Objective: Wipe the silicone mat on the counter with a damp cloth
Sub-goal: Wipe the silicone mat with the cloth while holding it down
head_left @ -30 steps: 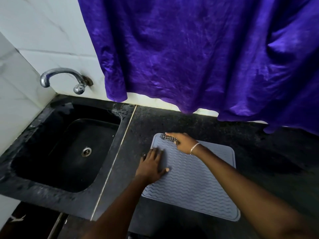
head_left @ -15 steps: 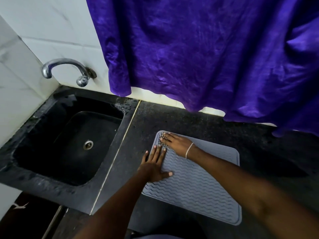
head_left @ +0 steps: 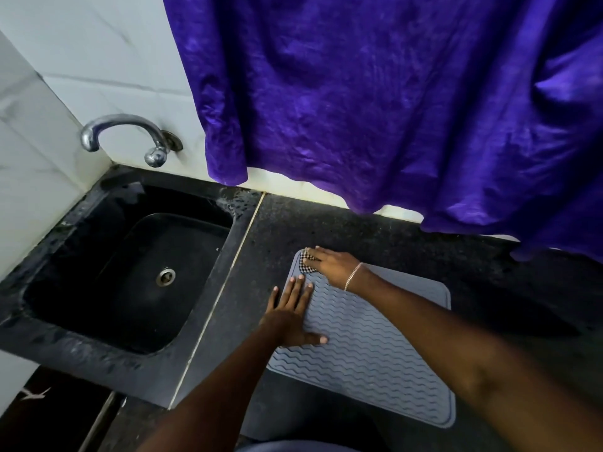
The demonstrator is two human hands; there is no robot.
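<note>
In the head view, the checked cloth [head_left: 304, 268] has been drawn a little leftward over the last second, into the far-left corner of the silicone mat [head_left: 375, 353], which lies on the bench [head_left: 326, 223] to the right of the sink [head_left: 130, 272]. Only that corner is judged to be covered so far, and most of the ribbed surface is left to wipe. The cloth is pressed flat under the straight fingers of the right hand [head_left: 331, 265], its arm stretched across the mat. The left hand [head_left: 290, 318] is laid flat with its fingers spread on the mat's left edge, steadying it. Nothing is gripped by either of the hands.
</note>
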